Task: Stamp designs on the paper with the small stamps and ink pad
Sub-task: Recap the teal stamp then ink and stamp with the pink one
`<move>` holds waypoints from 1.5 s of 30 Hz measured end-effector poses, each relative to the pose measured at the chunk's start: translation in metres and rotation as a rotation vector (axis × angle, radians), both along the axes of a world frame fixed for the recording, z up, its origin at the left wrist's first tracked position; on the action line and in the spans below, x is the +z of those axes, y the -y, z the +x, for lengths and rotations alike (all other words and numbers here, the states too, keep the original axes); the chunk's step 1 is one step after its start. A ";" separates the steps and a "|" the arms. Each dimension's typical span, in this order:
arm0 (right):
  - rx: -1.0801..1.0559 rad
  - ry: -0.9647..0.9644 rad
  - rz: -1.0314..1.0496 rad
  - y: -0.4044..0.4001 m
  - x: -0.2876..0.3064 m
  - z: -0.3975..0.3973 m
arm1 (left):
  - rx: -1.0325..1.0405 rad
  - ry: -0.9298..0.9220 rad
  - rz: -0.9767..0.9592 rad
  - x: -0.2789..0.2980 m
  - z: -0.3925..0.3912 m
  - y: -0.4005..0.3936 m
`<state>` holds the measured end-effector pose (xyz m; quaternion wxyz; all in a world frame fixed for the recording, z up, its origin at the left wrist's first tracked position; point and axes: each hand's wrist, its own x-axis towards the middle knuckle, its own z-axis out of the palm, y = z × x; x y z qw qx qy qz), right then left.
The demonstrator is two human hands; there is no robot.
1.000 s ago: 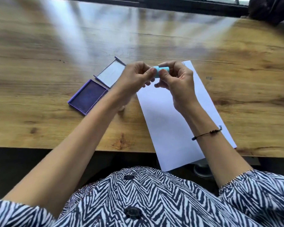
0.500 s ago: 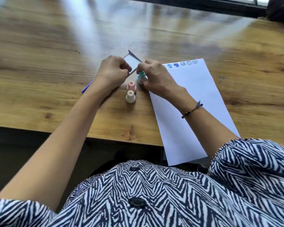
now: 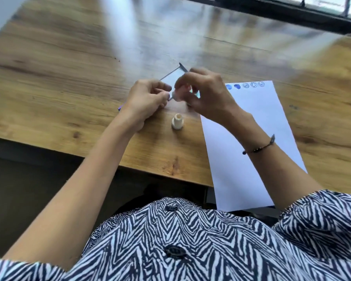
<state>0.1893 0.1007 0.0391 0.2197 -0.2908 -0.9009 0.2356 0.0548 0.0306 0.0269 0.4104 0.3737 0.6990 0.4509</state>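
Note:
My right hand (image 3: 207, 96) holds a small pink stamp (image 3: 179, 93) just above the table, blurred by motion. The pinched fingertips of my left hand (image 3: 148, 98) meet the stamp's left end. A sliver of a teal stamp (image 3: 198, 95) shows under my right fingers. A cream stamp (image 3: 177, 123) stands upright on the wood below my hands. The white paper (image 3: 251, 128) lies to the right, with blue stamped marks (image 3: 245, 85) along its top edge. The ink pad is mostly hidden behind my hands; its open lid (image 3: 173, 75) and a purple corner (image 3: 120, 108) show.
The wooden table (image 3: 69, 78) stretches far to the left and back. Its front edge (image 3: 130, 169) runs close to my body, and the paper hangs over it. A dark window frame (image 3: 292, 15) lines the far side.
The teal stamp was set down beside the pink and cream ones. My right hand has since lifted the pink stamp from its spot next to the cream one. The view shifted left.

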 end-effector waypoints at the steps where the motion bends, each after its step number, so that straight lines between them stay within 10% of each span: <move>1: -0.029 -0.055 -0.032 -0.001 0.005 -0.002 | -0.007 0.113 0.038 0.004 0.001 0.003; 5: -0.084 -0.123 -0.128 -0.002 0.018 -0.014 | 0.001 0.541 0.164 0.010 -0.008 0.008; 17: -0.066 -0.393 -0.529 0.011 0.007 -0.063 | 0.231 0.628 0.154 0.003 -0.052 0.030; 27: 0.131 0.406 0.099 0.032 -0.017 -0.098 | 0.447 0.507 0.238 -0.024 -0.060 0.049; 45: 0.113 0.212 -0.162 0.004 -0.002 -0.098 | 0.523 0.574 0.325 -0.028 -0.052 0.048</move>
